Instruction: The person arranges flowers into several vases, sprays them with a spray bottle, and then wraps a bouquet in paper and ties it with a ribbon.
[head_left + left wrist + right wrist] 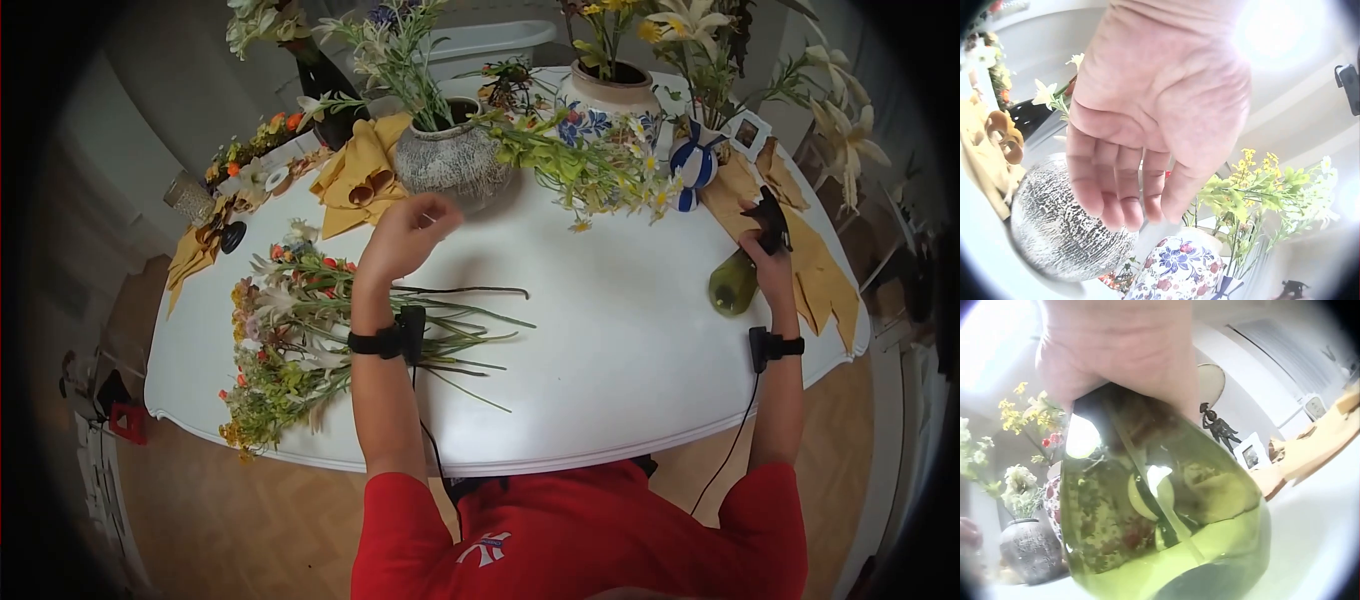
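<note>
My right hand (pixel 770 268) grips a green spray bottle (pixel 732 287) by its neck, just under the black spray head, above the right part of the table. In the right wrist view the see-through body shows a dip tube running down inside. My left hand (pixel 408 238) holds nothing; its fingers are loosely bent, palm toward the wrist camera. It hovers in front of the grey crackled vase (pixel 450 165), which holds leafy stems and small white flowers (pixel 615 170) leaning to the right. Below and left of that hand, a bunch of mixed flowers (pixel 290 335) lies with its stems pointing right.
A floral-painted vase (pixel 610 100) and a blue-and-white striped vase (pixel 692 165) stand at the back. Mustard cloth (pixel 345 185) lies at the left, more cloth (pixel 815 270) at the right. A small picture frame (pixel 748 133) stands back right. The white table (pixel 620 380) has a curved front edge.
</note>
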Available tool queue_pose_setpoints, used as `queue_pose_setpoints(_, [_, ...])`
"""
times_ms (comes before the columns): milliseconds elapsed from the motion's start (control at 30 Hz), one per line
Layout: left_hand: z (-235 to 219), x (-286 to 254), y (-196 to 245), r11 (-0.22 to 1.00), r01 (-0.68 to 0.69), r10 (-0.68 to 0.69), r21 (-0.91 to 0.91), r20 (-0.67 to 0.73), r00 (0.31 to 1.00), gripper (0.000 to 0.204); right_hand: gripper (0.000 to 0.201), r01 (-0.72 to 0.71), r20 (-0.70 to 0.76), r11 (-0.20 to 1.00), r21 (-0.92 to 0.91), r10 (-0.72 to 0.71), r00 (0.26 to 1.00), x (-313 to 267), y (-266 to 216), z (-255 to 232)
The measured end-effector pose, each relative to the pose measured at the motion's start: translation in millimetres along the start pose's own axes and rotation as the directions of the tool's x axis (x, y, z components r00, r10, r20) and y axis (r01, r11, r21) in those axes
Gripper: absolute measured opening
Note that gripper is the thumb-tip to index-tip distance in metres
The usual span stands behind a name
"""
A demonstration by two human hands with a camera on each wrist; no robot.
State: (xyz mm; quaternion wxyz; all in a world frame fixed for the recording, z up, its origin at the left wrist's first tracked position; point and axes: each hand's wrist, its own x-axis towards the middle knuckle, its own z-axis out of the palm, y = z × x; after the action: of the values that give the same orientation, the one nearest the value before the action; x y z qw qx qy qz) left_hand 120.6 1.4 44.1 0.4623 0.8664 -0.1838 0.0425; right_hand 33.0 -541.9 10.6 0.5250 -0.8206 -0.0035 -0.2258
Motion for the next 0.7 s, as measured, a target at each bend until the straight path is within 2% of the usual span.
queue_pose_setpoints(33, [-1, 1, 1, 1.000, 0.001, -0.001, -0.008, -0.004, 1.000, 0.022, 0.050, -0.002, 0.034, 1.000, -0.020, 0.003, 0.999, -4, -6, 6])
queue_pose_setpoints(67, [-1, 1, 2, 1.000, 0.004, -0.005, -0.016, -0.009, 1.000, 0.022, 0.049, 0.083, 0.090, 0.991, 0.101, -0.092, 0.992, -8, -14, 17])
queue_pose_setpoints(167, [-7, -1, 4, 1.000, -0.011, 0.012, 0.029, -0.017, 1.000, 0.023, 0.049, -0.002, 0.152, 0.980, 0.199, -0.028, 0.988, -34, -56, 47])
queue_pose_setpoints(233, [-12, -3, 5, 0.998, -0.016, 0.018, 0.055, -0.028, 0.999, 0.024, 0.046, -0.025, 0.221, 0.962, 0.273, -0.038, 0.975, -53, -76, 66])
queue_pose_setpoints(367, [-24, -9, 6, 1.000, -0.001, 0.002, 0.010, -0.051, 0.999, 0.026, 0.048, -0.071, 0.396, 0.959, 0.274, -0.045, 0.917, -84, -111, 97])
queue_pose_setpoints(433, [-31, -13, 11, 1.000, -0.002, 0.001, -0.009, -0.077, 0.997, 0.027, 0.049, -0.146, 0.460, 0.931, 0.333, -0.026, 0.887, -102, -133, 118])
queue_pose_setpoints(533, [-39, -19, 12, 0.999, -0.045, 0.044, 0.000, -0.139, 0.989, 0.027, 0.048, -0.176, 0.605, 0.946, 0.273, -0.027, 0.796, -112, -163, 150])
queue_pose_setpoints(567, [-42, -21, 11, 0.999, -0.052, 0.049, -0.015, -0.154, 0.987, 0.027, 0.048, -0.188, 0.613, 0.921, 0.342, -0.067, 0.787, -115, -174, 164])
queue_pose_setpoints(633, [-50, -25, 7, 0.997, -0.070, 0.061, -0.045, -0.182, 0.981, 0.028, 0.049, -0.183, 0.634, 0.924, 0.337, -0.078, 0.769, -114, -199, 187])
queue_pose_setpoints(700, [-59, -31, 8, 0.996, -0.071, 0.057, -0.056, -0.220, 0.974, 0.028, 0.050, -0.090, 0.577, 0.916, 0.391, -0.167, 0.800, -105, -218, 211])
